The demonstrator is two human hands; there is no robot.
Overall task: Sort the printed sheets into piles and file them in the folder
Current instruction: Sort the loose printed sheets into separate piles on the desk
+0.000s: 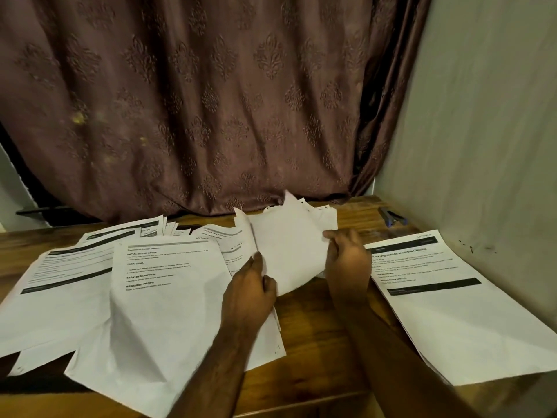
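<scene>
Printed sheets lie spread over a wooden table. A white sheet, blank side up and curled, is lifted at the table's middle. My left hand grips its lower left edge and my right hand pinches its right edge. A large printed sheet lies just left of my left hand, over other overlapping sheets. One printed sheet lies apart at the right, near the wall. No folder is in view.
A brown patterned curtain hangs behind the table. A pale wall borders the right side. A blue and grey stapler-like object lies at the back right corner. More sheets fan out at the back left.
</scene>
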